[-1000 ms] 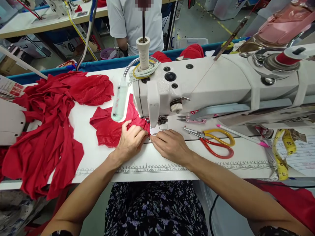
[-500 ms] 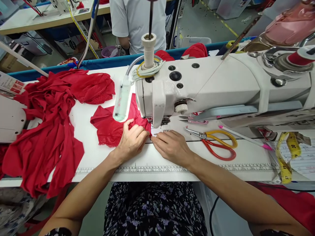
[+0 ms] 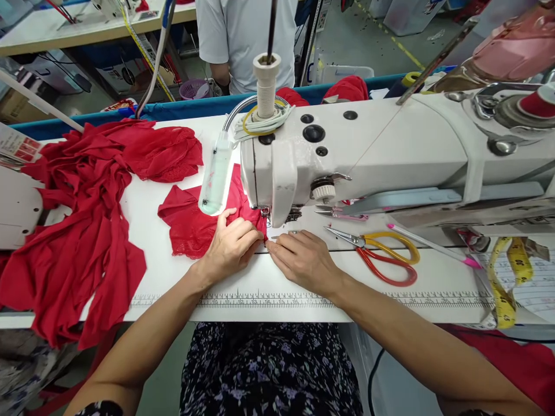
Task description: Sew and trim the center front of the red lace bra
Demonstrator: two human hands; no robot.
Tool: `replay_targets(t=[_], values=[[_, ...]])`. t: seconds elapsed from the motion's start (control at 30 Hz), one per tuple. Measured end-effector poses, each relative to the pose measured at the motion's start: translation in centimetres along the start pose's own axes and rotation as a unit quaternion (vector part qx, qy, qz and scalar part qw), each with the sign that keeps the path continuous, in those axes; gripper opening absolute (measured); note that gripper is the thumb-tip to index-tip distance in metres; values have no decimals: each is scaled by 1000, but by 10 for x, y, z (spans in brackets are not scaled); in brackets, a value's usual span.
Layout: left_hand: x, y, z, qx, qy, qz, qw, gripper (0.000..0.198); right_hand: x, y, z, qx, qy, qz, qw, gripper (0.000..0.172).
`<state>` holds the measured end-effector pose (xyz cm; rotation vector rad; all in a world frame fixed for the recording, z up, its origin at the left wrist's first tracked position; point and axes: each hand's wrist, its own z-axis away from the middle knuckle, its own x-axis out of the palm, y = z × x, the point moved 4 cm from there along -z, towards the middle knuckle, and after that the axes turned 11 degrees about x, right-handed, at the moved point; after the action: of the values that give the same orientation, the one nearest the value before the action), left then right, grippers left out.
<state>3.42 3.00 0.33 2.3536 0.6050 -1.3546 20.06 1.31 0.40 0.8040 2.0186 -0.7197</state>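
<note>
softly creased red fabric (image 3: 188,222), lace-edged, left hand (image 3: 234,242) pinching it, right hand (image 3: 307,261) at its edge, grip unclear

One camera, worn on the head, supplies the view. It looks from above the wearer's patterned garment (image 3: 269,370), facing forward and steeply down over the white surface (image 3: 269,274). The left hand (image 3: 234,242) and right hand (image 3: 303,260) lie near mid-frame, at close range. The sewing machine (image 3: 368,138) fills the upper right; a co-worker (image 3: 251,46), farther off, is cropped by the top edge.
</note>
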Motion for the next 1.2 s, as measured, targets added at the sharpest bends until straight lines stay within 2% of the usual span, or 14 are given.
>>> replay_targets(t=[0.63, 0.83, 1.03, 1.2], values=[[0, -2, -1, 11, -9, 27, 1000, 15, 1, 0, 0, 1, -1, 2, 1000, 16], [-1, 1, -2, 36, -41, 10, 998, 21, 0, 2, 1, 2, -3, -11, 1000, 15], [-4, 3, 2, 59, -42, -2, 997, 30, 0, 11, 1, 59, 0, -71, 996, 17], [-3, 4, 4, 58, -52, -10, 997, 33, 0, 12, 1, 69, 20, -92, 993, 15]])
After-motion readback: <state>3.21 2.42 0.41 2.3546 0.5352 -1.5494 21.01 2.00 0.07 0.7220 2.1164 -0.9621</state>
